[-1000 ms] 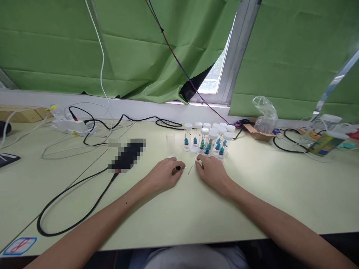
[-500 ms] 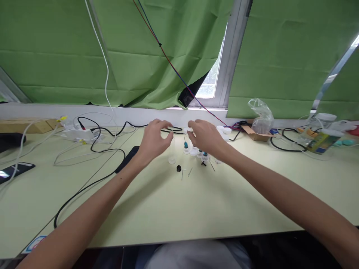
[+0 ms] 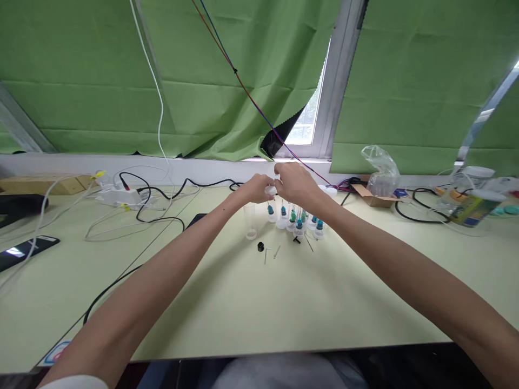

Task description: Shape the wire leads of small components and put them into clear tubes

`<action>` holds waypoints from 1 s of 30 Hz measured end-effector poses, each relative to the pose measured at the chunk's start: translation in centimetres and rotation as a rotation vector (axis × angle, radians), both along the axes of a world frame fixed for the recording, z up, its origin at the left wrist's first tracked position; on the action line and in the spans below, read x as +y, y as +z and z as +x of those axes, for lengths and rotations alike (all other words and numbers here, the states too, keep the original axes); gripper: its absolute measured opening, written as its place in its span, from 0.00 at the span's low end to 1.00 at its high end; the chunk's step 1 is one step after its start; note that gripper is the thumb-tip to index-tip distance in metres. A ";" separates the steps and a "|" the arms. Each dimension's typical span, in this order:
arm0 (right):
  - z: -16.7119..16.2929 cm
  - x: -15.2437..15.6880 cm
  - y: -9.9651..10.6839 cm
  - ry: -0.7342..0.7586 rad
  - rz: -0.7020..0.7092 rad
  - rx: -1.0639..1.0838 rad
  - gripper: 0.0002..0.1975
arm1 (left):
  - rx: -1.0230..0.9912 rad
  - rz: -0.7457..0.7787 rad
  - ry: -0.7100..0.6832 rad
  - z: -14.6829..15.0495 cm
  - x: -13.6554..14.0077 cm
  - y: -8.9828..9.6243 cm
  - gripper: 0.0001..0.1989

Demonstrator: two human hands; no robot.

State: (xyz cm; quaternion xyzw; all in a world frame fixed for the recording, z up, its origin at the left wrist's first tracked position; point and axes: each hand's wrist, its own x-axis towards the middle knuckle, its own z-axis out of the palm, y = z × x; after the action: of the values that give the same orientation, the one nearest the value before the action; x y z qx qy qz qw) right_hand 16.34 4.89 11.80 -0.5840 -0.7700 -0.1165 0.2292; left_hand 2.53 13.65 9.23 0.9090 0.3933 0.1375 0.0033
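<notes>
My left hand (image 3: 259, 188) reaches forward, its fingers pinched at a small white cap (image 3: 270, 190). My right hand (image 3: 297, 182) is right beside it, fingers curled down toward the cap; what lies within them is hidden. Below the hands, several thin needles with teal hubs (image 3: 299, 223) stand in clear plastic tubes, and a green hub (image 3: 292, 217) shows among them. An upright clear tube (image 3: 251, 234) stands to their left. In front lie a black round knob (image 3: 260, 247), a small hex key (image 3: 266, 255), a small metal pin (image 3: 277, 252) and a black T-shaped piece (image 3: 297, 240).
White caps (image 3: 330, 190) sit behind my right wrist. A carton with a clear plastic bag (image 3: 383, 175) and a tilted jar (image 3: 476, 208) are at the right. Black cable (image 3: 162, 219), a power strip (image 3: 115, 195) and a phone (image 3: 30, 251) occupy the left side.
Both hands have come together; the left moved right and its spread fingers closed at the white cap. More of the needle tubes now show below the hands.
</notes>
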 end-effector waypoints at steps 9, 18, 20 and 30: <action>1.6 -3.2 -2.8 0.396 -0.002 0.522 0.37 | -0.265 0.048 -0.128 -2.0 -9.1 7.1 0.14; 2.6 -6.0 -7.7 0.569 -0.739 0.845 0.07 | -0.315 -0.058 -0.198 -1.3 -12.4 0.9 0.10; 2.9 -6.3 -9.2 0.547 -0.769 0.836 0.05 | -0.323 -0.066 -0.190 -1.0 -12.4 -1.6 0.11; 1.5 -7.0 -11.2 0.309 -0.424 0.779 0.04 | -0.381 -0.028 0.110 1.5 -13.2 -4.2 0.17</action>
State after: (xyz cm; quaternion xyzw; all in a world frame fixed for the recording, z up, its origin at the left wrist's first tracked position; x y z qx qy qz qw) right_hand 17.87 -2.07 0.64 -0.4969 -0.7113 0.3065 0.3915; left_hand 4.00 0.50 5.02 0.8437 0.4364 0.3016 0.0825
